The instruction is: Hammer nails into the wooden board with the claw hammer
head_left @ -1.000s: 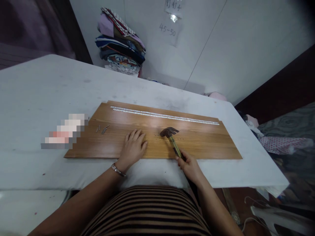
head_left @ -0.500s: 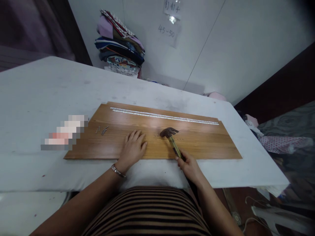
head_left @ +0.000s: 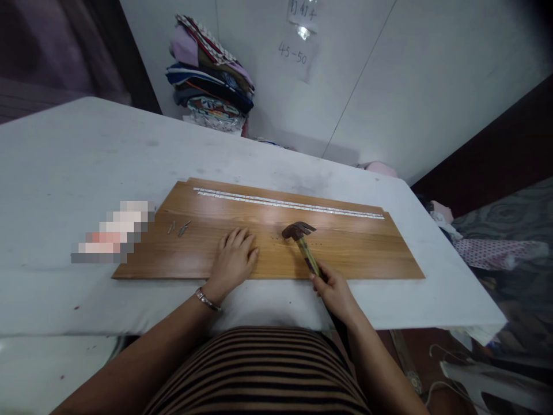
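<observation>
A long wooden board (head_left: 345, 248) lies on the white table (head_left: 64, 173). My left hand (head_left: 233, 259) rests flat on the board's near edge, fingers together and stretched out. My right hand (head_left: 334, 294) grips the handle of a claw hammer (head_left: 299, 233), whose dark head hovers at or just above the board near a row of small nail heads (head_left: 317, 243). A silvery metal strip (head_left: 289, 203) runs along the far side of the board. A few loose nails (head_left: 179, 228) lie on the board's left end.
A blurred-out patch (head_left: 113, 232) sits on the table left of the board. Folded fabrics (head_left: 209, 75) are stacked against the white wall behind. Patterned cloth (head_left: 496, 251) and cables lie on the floor to the right.
The hammer head has risen slightly and my right hand has shifted up a little. The left hand has stayed put.
</observation>
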A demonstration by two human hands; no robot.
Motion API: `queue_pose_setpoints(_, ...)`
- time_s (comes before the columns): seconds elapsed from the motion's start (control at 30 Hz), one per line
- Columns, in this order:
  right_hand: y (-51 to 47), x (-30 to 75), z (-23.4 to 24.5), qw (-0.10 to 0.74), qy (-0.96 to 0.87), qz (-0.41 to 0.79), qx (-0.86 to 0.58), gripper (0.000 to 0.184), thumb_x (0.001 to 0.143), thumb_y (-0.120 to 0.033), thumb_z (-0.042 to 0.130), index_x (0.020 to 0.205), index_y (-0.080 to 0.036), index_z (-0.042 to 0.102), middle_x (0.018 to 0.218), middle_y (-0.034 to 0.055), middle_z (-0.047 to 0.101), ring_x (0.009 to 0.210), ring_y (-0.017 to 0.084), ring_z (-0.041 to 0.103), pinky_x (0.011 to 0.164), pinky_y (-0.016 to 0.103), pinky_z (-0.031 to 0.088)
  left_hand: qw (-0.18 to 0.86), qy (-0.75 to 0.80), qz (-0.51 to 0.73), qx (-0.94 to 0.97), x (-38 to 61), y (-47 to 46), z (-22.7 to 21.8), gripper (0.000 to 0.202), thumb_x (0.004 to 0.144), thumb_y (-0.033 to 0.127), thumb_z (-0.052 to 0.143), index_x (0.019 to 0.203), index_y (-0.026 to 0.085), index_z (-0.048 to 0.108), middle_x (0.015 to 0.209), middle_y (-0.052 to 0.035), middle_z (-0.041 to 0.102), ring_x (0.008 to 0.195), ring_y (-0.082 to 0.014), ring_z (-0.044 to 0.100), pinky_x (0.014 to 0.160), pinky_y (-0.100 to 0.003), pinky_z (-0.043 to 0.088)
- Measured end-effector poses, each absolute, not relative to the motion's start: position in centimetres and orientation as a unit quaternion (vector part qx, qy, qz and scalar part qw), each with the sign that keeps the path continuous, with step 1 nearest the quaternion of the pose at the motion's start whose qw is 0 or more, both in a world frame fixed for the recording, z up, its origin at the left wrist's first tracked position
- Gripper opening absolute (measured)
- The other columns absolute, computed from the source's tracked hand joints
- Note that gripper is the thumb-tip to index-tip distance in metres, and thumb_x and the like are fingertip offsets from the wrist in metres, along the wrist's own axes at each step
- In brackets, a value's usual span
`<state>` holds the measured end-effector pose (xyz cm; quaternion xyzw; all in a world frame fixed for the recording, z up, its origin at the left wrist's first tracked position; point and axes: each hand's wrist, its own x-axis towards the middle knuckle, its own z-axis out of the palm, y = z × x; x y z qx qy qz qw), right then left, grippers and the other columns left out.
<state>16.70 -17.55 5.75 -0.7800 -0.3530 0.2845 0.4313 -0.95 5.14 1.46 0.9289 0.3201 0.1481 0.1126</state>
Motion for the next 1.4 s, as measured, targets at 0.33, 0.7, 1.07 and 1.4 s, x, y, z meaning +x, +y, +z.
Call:
queue_pose_setpoints(0.33,-17.49,16.63,5.14,0.426,-0.356,0.286,-0.781,0.046,0.086,-0.039,0.059,0.123,-0.017,0.074,0.089,0.0052,0.071,0.07,0.018,0.059,0.061,0.029,0.05,0.128,0.324,0.154,0.925,-0.88,5.07,1.54,0.045,0.1,0.036,0.045,0.134,0.017,0.067,0.152,-0.0143,0.057,0.146,-0.0347,0.045,0.123,-0.058,0.036)
queue_pose_setpoints(0.7,-17.51,16.7,5.94,0.429,-0.352,0.279,-0.784,0.048,0.088,-0.039,0.06,0.129,-0.017,0.072,0.088,0.0048,0.072,0.069,0.017,0.058,0.059,0.028,0.05,0.13,0.323,0.156,0.924,-0.89,5.04,1.57,0.045,0.1,0.036,0.044,0.134,0.018,0.066,0.152,-0.0141,0.057,0.146,-0.0351,0.045,0.123,-0.057,0.035)
queue_pose_setpoints(1.07,-17.52,16.53,5.54,0.427,-0.358,0.286,-0.78,0.045,0.087,-0.039,0.06,0.125,-0.018,0.073,0.088,0.0046,0.073,0.074,0.02,0.061,0.063,0.029,0.05,0.131,0.326,0.153,0.924,-0.89,4.94,1.75,0.045,0.1,0.038,0.043,0.134,0.019,0.066,0.152,-0.0141,0.057,0.146,-0.0341,0.045,0.123,-0.057,0.035)
queue_pose_setpoints(1.4,-17.58,16.73,5.76,0.433,-0.352,0.279,-0.782,0.047,0.086,-0.038,0.061,0.127,-0.019,0.072,0.082,0.0032,0.071,0.07,0.018,0.059,0.061,0.028,0.05,0.123,0.325,0.139,0.927,-0.92,5.03,1.73,0.047,0.101,0.038,0.041,0.135,0.016,0.065,0.153,-0.0144,0.055,0.146,-0.0346,0.044,0.123,-0.057,0.034)
